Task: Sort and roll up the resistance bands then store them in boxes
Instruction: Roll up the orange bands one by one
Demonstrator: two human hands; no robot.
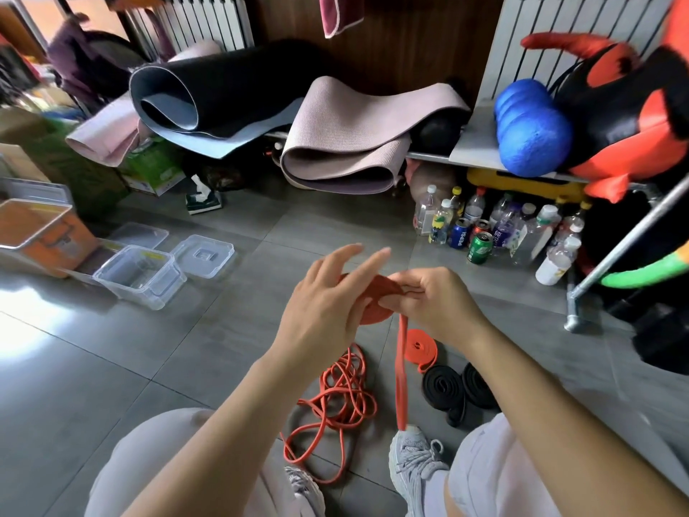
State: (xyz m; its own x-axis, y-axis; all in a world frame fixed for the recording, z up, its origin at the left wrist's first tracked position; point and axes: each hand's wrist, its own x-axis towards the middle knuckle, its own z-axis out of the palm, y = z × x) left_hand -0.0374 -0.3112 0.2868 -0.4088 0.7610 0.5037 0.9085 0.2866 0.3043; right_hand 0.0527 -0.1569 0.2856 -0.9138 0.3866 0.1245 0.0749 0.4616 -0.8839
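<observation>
Orange resistance band point(373, 302) is part-rolled at the centre of the frame, held up between our two hands. Our left hand point(324, 304) lies against the coil with its fingers stretched out and spread; we cannot see its thumb. Our right hand point(436, 300) pinches the band at the edge of the coil. A long unrolled tail point(402, 375) hangs straight down to the toe of our grey shoe point(414, 453), so we judge this roll roughly half wound.

Just below and to the right, on the floor point(167, 367), lie the finished pieces: a rolled orange band point(419, 347) and two rolled black bands point(441, 386), close together, with loose ends showing. We count those as rolled but not yet stored.

Left of the tail sits a tangle of thin orange bands point(335, 397), untouched and unsorted. That looks like the largest share of the work left.

At middle left, the clear box point(141, 278) stands open, well apart from the rolls, with its lid point(203, 255) beside it. We cannot tell for sure what it holds. In our judgement, sorting is begun, rolling is under halfway, and boxing has not started.
</observation>
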